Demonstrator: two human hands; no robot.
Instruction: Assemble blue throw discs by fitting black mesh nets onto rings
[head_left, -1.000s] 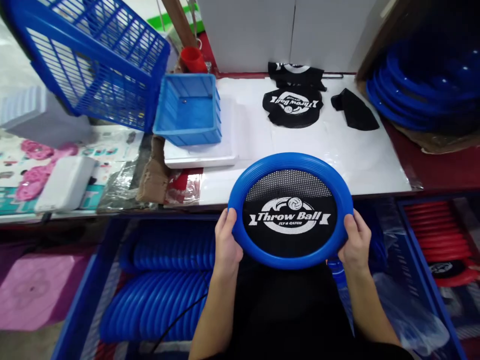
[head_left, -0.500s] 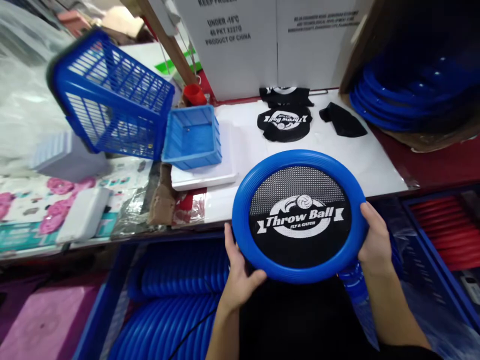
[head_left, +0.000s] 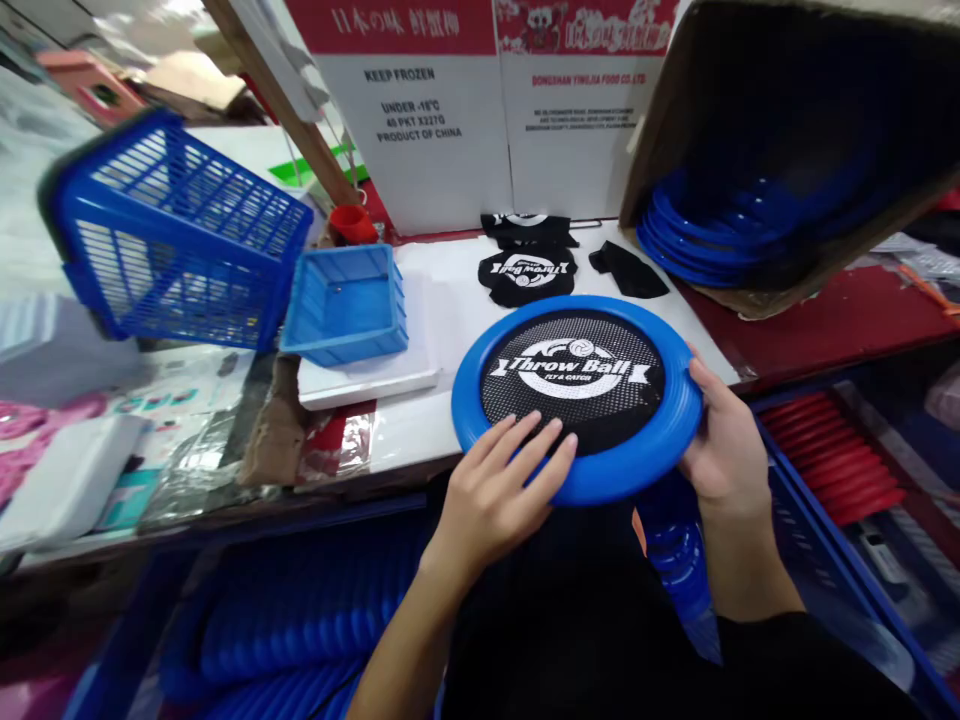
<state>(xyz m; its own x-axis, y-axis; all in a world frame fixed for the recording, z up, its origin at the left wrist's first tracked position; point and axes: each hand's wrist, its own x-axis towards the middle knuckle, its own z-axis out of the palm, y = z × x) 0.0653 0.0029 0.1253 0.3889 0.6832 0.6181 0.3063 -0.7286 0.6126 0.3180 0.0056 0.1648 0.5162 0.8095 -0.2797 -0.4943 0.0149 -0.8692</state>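
Note:
A blue ring disc (head_left: 487,360) with a black mesh middle printed "Throw Ball" lies nearly flat over the table's front edge. My right hand (head_left: 724,455) grips its right rim, fingers curled round the edge. My left hand (head_left: 499,490) rests on the near left part, fingers stretched flat across rim and mesh. Beyond the disc, loose black printed mesh covers (head_left: 529,275) lie on the white tabletop (head_left: 439,290).
A light blue tray (head_left: 345,305) and a tilted blue wire basket (head_left: 172,240) stand at the left. A cardboard box of blue rings (head_left: 720,230) sits at the right. Below the table are stacked blue rings (head_left: 292,610) at the left and red rings (head_left: 832,455) at the right.
The disc has tipped from facing me to lying nearly flat over the table edge. My left hand moved from under the rim onto the top, fingers spread. The view lifted.

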